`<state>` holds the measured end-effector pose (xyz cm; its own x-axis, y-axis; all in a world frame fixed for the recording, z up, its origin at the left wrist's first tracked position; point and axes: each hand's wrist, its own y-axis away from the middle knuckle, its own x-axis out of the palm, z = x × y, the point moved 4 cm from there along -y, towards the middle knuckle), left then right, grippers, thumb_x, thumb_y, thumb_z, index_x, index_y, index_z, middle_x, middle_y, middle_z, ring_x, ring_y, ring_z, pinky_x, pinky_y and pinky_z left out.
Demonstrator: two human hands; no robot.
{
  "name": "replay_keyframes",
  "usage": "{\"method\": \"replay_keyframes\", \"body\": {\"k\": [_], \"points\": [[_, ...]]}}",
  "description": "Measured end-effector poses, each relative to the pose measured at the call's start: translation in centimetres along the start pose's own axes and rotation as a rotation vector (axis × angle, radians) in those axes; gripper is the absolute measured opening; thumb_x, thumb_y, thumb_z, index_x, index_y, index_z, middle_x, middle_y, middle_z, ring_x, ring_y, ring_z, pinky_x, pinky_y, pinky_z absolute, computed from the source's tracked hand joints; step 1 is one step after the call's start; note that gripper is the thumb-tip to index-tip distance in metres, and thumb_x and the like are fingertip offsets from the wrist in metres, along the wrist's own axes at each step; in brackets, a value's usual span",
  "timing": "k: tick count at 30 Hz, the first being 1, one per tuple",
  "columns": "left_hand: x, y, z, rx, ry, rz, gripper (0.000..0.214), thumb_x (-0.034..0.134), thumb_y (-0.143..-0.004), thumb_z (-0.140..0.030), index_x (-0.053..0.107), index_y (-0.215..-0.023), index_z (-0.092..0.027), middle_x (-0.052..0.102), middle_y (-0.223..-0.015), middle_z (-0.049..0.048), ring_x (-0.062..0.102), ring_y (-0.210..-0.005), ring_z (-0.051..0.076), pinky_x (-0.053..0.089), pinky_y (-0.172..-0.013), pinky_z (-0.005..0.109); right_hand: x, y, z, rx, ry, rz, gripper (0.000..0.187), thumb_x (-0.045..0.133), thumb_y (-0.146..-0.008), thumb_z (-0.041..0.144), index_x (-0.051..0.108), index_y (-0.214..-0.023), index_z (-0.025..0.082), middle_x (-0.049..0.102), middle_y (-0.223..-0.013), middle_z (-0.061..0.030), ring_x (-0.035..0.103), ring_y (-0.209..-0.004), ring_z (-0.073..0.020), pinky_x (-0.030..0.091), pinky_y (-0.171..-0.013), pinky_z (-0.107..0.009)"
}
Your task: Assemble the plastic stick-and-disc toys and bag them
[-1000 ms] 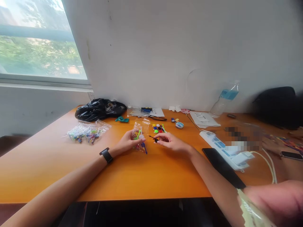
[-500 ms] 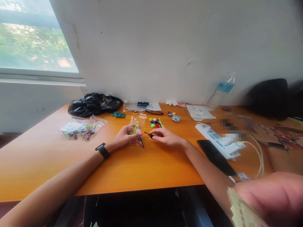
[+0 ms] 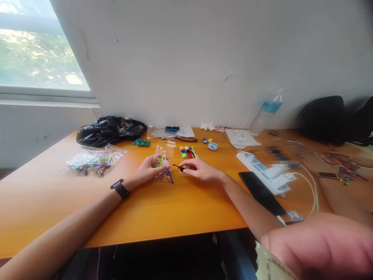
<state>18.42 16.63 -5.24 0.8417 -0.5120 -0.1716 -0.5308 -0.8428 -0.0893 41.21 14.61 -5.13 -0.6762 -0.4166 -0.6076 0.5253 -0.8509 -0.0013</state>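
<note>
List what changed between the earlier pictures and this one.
The scene slid left in the frame. The pale packet at the lower right slid further left than the rest, and a small card came into view. Nothing was taken hold of or let go: the left hand still holds the small clear bag, the right hand the black piece. The power strip stayed put.

Got a clear baggie [image 3: 169, 151] of bright bits [image 3: 165, 163] in my left grip [image 3: 145, 169], black piece [image 3: 182, 169] in my right grip [image 3: 202, 170], tip toward it.
</note>
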Motion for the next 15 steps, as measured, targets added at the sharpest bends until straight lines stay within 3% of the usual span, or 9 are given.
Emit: {"method": "replay_keyframes", "body": {"k": [11, 15], "points": [[0.0, -0.2, 0.4, 0.001, 0.017, 0.015, 0.042, 0.079, -0.086, -0.050, 0.064, -0.103, -0.014, 0.072, -0.085, 0.0050, 0.067, -0.068, 0.016, 0.054, -0.058, 0.024, -0.2, 0.0, 0.0, -0.017, -0.019, -0.011, 0.037, 0.061, -0.098, 0.040, 0.072, -0.124, 0.016, 0.061, -0.082, -0.0021, 0.052, -0.073, -0.0145, 0.039, -0.067, -0.026], [-0.2, -0.3, 0.7, 0.011, 0.015, 0.020, 0.041, 0.080, -0.085, -0.047, 0.064, -0.105, -0.015, 0.074, -0.087, 0.0055, 0.070, -0.073, 0.018, 0.057, -0.063, 0.026, -0.2, -0.1, -0.4, -0.024, -0.064, -0.017, 0.036, 0.061, -0.098, 0.038, 0.071, -0.124, 0.016, 0.063, -0.083, -0.0025, 0.055, -0.077, -0.0156, 0.042, -0.072, -0.027]]}}
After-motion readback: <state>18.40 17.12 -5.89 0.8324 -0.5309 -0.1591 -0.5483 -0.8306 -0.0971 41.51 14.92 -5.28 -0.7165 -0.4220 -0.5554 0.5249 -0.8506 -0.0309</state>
